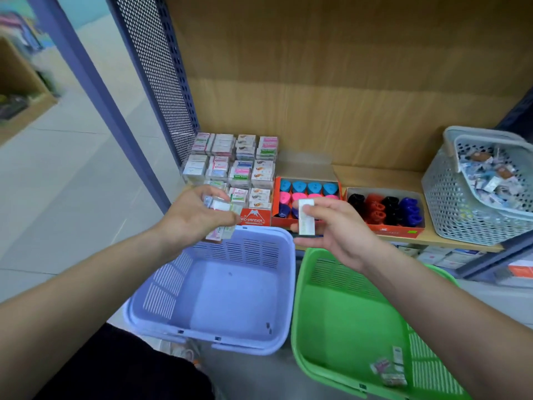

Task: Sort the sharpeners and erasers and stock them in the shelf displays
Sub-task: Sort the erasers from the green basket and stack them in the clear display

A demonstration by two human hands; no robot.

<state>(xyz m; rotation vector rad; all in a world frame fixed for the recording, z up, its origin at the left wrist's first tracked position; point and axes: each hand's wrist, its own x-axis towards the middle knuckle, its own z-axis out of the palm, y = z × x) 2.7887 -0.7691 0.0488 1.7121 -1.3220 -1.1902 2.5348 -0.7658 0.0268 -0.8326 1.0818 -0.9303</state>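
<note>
At mid-frame, my left hand [189, 219]: clenched round a handful of small wrapped erasers [223, 208], above the far rim of the lilac plastic basket [261, 231].
My right hand [336, 228]: pinched one white rectangular eraser [305, 217] upright, in front of the red box of coloured sharpeners [306, 189].
</note>
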